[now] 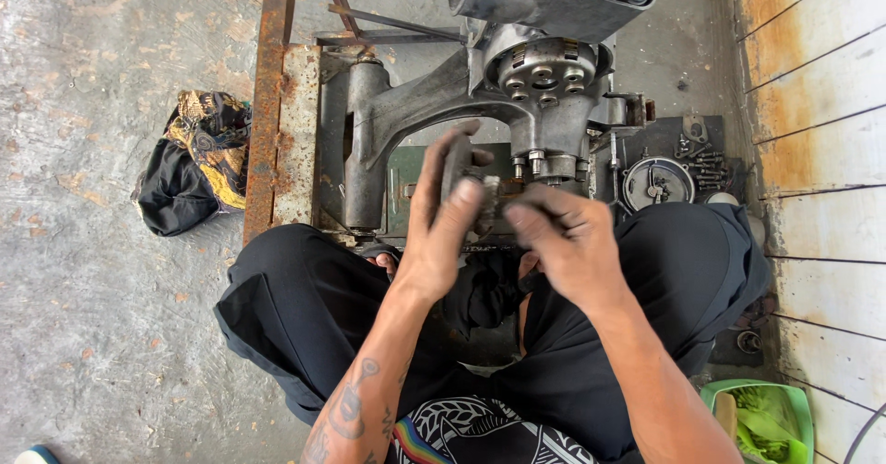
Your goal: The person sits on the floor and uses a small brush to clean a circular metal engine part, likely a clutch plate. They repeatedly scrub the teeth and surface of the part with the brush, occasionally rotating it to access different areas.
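My left hand [441, 220] grips a dark round metal part [459, 164] with a small bolt-like piece at its edge, held above my lap. Fingers of my right hand [565, 233] pinch at the same part from the right; what they hold there is hidden. Both hands are greasy. Just beyond them stands a grey engine casing [415, 109] on a rusty metal stand [277, 132], with a round clutch-like hub with several holes [544, 67] at its top. I squat in black trousers, knees to either side.
A crumpled black and patterned cloth [194, 160] lies on the concrete floor at left. A round metal cover and small loose parts [657, 183] sit on a dark tray at right. A green basket [766, 418] sits at bottom right beside a white tiled wall [821, 104].
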